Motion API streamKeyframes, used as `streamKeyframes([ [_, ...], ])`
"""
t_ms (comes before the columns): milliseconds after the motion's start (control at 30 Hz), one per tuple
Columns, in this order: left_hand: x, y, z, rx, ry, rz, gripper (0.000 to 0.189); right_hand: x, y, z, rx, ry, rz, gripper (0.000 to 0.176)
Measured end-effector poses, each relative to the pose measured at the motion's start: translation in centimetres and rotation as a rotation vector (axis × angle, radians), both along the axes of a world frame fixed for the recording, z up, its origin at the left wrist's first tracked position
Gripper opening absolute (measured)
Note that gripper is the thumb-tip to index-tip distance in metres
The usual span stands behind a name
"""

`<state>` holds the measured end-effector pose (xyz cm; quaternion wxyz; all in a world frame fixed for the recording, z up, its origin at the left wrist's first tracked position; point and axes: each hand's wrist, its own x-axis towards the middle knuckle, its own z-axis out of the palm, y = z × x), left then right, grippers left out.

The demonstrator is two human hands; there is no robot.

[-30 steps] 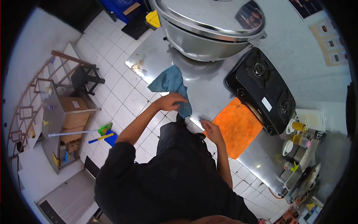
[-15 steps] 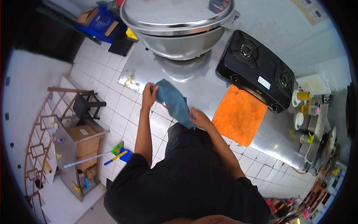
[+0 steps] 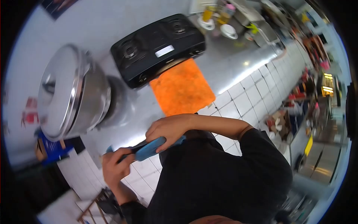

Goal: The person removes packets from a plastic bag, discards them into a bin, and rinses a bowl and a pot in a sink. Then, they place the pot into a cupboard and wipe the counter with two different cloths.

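A blue cloth, bunched and folded, is stretched between my two hands just off the near edge of the steel table. My left hand grips its left end, with the fingers curled around it. From above, my right hand is closed over the other part, and some cloth sticks out beyond the palm. A dark strip shows along the fold between the hands; blur keeps me from telling what it is. Close beyond my right hand, an orange cloth lies flat on the steel table.
A black two-burner gas stove stands behind the orange cloth. To the left sits a large lidded metal pot. Bottles and a white round lid are at the far right. White tiled floor lies below the table edge.
My view has turned to the right, so the pot and stove appear further left. The blue cloth, earlier hanging spread between both hands, is now folded and bunched, with my hands closer together.
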<state>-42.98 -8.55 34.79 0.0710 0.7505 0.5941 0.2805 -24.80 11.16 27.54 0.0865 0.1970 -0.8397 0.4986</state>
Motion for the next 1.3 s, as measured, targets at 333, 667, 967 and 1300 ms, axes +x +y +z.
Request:
streamKeyframes([
  [333,4.1,11.0,-0.4,-0.467,-0.266,0.037,0.024,16.5,3.1,-0.1,-0.137,-0.370,-0.784,0.016],
  [667,24.1,21.9,-6.2,-0.695,-0.414,-0.344,0.025,45.8,8.8,3.2,-0.266,-0.412,-1.262,0.020],
  [967,38.6,31.9,-6.8,-0.598,-0.407,-0.136,0.019,58.1,27.1,0.1,-0.047,-0.184,-1.261,0.020],
  [1300,44.4,39.4,-12.4,-0.543,-0.597,0.170,0.019,60.7,39.1,-9.1,-0.354,-0.128,-1.028,0.012],
])
